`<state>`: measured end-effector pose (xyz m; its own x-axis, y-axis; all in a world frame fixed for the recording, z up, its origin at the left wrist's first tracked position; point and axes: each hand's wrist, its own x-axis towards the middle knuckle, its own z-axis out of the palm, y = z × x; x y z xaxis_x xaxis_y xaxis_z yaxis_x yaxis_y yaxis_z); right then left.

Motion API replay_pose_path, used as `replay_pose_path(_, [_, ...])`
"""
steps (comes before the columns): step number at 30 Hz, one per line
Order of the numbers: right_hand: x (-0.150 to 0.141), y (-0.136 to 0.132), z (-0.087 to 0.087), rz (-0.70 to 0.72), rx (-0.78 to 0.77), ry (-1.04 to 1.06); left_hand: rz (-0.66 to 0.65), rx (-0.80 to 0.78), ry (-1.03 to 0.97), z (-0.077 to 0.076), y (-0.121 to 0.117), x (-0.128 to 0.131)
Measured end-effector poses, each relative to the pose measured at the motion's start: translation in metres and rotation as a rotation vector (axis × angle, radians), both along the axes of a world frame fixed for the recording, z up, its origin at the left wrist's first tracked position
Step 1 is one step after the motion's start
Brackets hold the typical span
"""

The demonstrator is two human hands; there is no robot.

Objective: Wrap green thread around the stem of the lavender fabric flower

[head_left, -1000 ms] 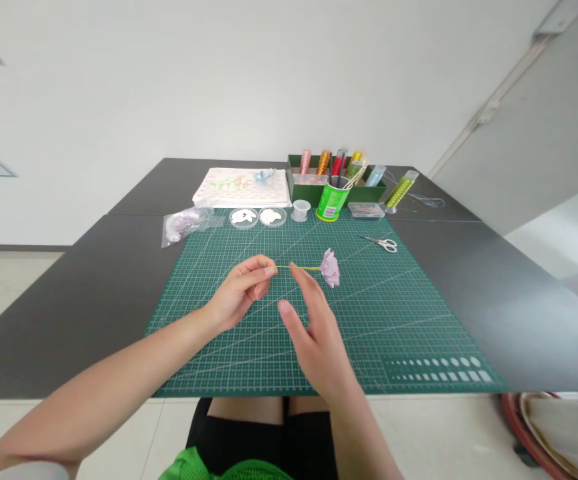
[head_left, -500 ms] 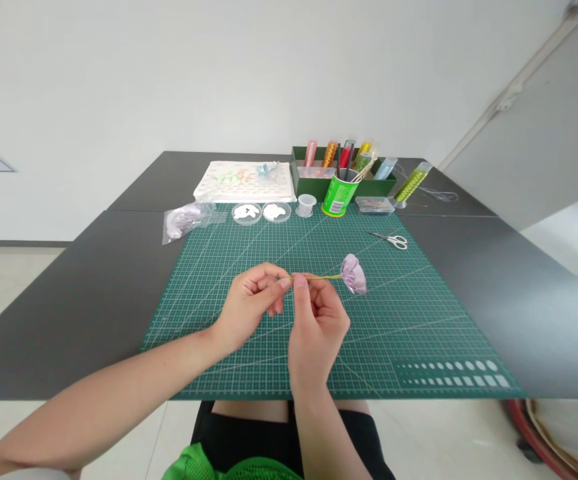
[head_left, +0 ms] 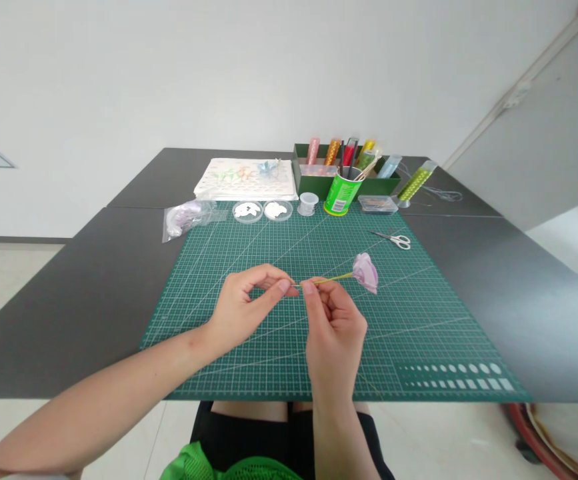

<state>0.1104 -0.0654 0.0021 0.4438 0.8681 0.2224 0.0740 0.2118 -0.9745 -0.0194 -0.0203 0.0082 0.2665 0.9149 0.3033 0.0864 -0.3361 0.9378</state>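
Observation:
A small lilac paper flower [head_left: 366, 271] sits at the right end of a thin yellow-green stem [head_left: 331, 279], held in the air just above the green cutting mat [head_left: 249, 347]. My left hand [head_left: 246, 309] pinches the stem's left end between thumb and forefinger. My right hand [head_left: 333, 327] pinches the same stem right beside it, fingers curled, with the flower sticking out to the right of its fingertips.
At the mat's far edge stand two clear dishes of white pieces [head_left: 263, 211], a small clear jar [head_left: 309, 203], a green can of sticks [head_left: 340, 191], a green organiser with glitter tubes [head_left: 319, 175] and a pad of printed paper [head_left: 246, 179]. Scissors [head_left: 393, 239] lie right; a plastic bag [head_left: 186, 218] left.
My right hand has closed from open fingers into a pinch on the stem. Both hands and the flower have shifted to the right in view.

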Motion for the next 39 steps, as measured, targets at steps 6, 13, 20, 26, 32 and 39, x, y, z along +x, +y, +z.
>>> replay_pose_path(6, [0.006, -0.002, 0.001, -0.006, -0.023, -0.050, -0.010, -0.012, 0.044, 0.002, 0.001, -0.003])
replay_pose_path(13, [0.014, -0.002, -0.005, 0.047, -0.025, -0.136, -0.047, -0.012, 0.108, 0.003, 0.002, -0.002])
replay_pose_path(20, [0.023, -0.005, -0.006, 0.092, -0.029, -0.338, -0.116, -0.040, 0.143, 0.005, 0.001, -0.001])
replay_pose_path(26, [0.036, -0.002, -0.001, 0.213, -0.025, -0.291, -0.183, -0.128, 0.014, 0.007, 0.002, -0.003])
replay_pose_path(32, [0.046, 0.003, -0.004, 0.239, 0.009, -0.259, -0.282, -0.198, -0.050, 0.005, 0.005, -0.006])
replay_pose_path(39, [0.035, 0.006, -0.007, 0.127, 0.087, -0.299, -0.413, -0.363, -0.139, 0.002, 0.006, -0.005])
